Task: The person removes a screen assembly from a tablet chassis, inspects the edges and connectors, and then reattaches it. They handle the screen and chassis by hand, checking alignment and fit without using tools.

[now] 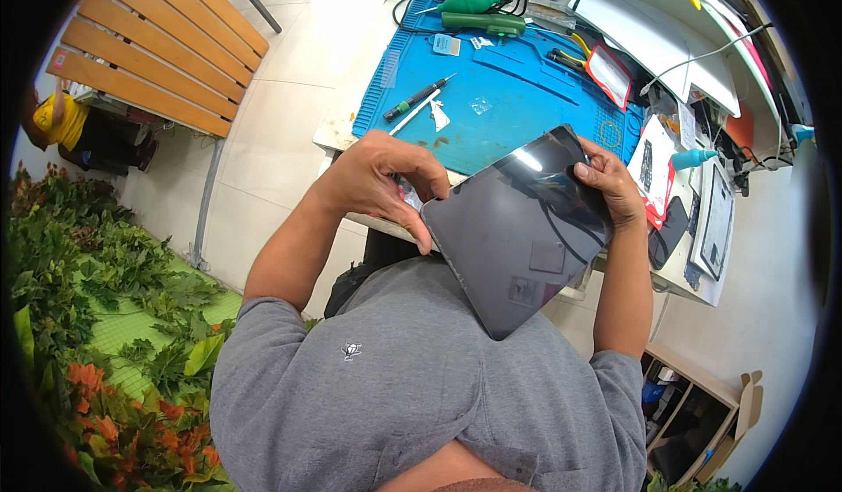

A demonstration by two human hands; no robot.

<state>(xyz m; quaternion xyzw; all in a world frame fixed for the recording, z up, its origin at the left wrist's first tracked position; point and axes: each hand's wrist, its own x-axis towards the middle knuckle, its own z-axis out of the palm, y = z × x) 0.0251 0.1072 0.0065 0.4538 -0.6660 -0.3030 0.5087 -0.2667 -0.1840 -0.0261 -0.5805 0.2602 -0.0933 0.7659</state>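
A dark tablet (pixel 513 238) with a glossy, reflecting screen is held tilted in front of my chest, off the bench's front edge. My right hand (pixel 611 185) grips its far right edge, thumb on the glass and fingers behind. At the tablet's left corner is my left hand (pixel 390 181), its thumb and bent fingers on either side of the corner. The tablet's back is hidden. Beyond it, a blue work mat (pixel 517 110) carries a screwdriver (pixel 419 97), a thin white stick (pixel 414 112) and torn white scraps (pixel 439 117).
Along the mat's far side lie a green air blower (pixel 469 2), a green tool (pixel 482 24) and yellow-handled pliers (pixel 581 46). Red-edged sheets and another device (pixel 715 229) crowd the right. A slatted wooden table (pixel 162 45) and leafy plants (pixel 114 317) are at left.
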